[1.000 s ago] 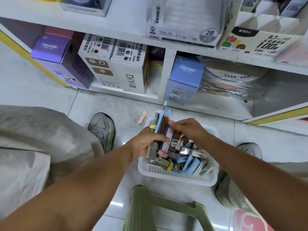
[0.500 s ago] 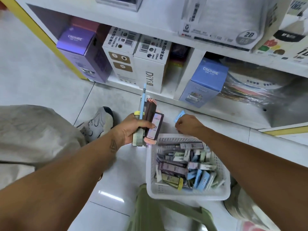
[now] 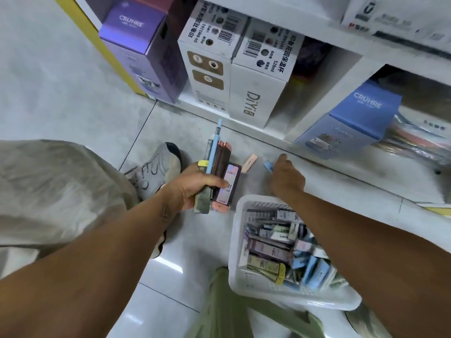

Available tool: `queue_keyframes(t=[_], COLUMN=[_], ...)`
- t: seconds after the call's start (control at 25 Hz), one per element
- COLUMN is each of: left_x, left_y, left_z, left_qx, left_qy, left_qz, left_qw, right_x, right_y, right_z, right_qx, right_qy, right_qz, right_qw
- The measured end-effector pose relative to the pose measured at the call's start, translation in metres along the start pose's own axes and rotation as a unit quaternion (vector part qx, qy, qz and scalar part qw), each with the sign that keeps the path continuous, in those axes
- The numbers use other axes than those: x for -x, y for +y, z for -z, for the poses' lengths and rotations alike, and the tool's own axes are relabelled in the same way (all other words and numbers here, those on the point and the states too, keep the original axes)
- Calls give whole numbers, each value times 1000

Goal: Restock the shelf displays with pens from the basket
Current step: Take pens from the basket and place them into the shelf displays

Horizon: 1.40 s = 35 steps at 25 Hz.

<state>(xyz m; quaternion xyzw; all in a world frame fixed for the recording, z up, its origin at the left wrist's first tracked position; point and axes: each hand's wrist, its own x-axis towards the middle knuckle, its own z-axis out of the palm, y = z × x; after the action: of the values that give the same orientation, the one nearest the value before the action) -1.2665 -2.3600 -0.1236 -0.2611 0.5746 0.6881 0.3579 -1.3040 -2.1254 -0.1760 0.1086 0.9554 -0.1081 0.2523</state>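
My left hand (image 3: 195, 189) grips a bundle of pen packs (image 3: 220, 176), with a light blue pen sticking up out of it, held above the floor left of the basket. The white plastic basket (image 3: 238, 240) sits on the tiled floor, full of several packaged pens (image 3: 275, 250). My right hand (image 3: 285, 178) reaches past the basket's far rim down to the floor and holds a small blue pack (image 3: 268, 165) at its fingertips. A pink pack (image 3: 250, 162) lies loose on the floor between my hands.
The white bottom shelf (image 3: 312, 111) holds a purple box (image 3: 144, 50), two white boxes (image 3: 256, 76) and a blue box (image 3: 351, 118). A green stool (image 3: 219, 311) stands below the basket. My shoe (image 3: 158, 169) and trouser knee (image 3: 48, 189) are at the left.
My right hand has left the basket and reached forward to the floor with the blue pack. My left hand drew the bundle leftward, off the basket. The view has shifted down and left.
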Motion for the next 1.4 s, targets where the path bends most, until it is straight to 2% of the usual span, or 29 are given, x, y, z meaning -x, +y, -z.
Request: queue_keyframes(t=[0.2,0.36,0.52,0.72,0.8,0.96,1.04,1.16,1.24,1.32,1.4], left_x=[3,1,-3,-2,1,13,24,41,58,74,92], left_y=[-3,-4,-5,-7,-3,15,26,44,55,69,85], left_z=[9,10,7,5,3,-9,-19,-42,-62,-83,-107], left_qx=[27,39,45,40,26,-15,-31,-82,-118,-142,-152], left_qy=[-6,-3,-11,-19,-25,-58,-74,-104,-144,-185,-221], left_qz=[-7,-2,-3,8,4,-8,-17,-42,-55,-63,-63], left_qw=[1000,999,999,999,999,998,997,990,981,970,961], right_x=[-2,-15,-26,-25,-19,16,45,88,109,120,132], right_y=[-10,-25,-26,-26,-20,2,20,45,55,59,62], right_z=[5,0,-6,-2,9,49,65,77,96,135,183], right_qx=[36,119,195,173,95,-58,-41,43,64,37,-53], right_qy=[45,53,15,-60,-88,-87,-139,-227,-250,-213,-125], right_qz=[228,323,364,335,316,269,281,303,287,266,206], right_qw=[972,938,910,924,940,958,949,925,923,940,969])
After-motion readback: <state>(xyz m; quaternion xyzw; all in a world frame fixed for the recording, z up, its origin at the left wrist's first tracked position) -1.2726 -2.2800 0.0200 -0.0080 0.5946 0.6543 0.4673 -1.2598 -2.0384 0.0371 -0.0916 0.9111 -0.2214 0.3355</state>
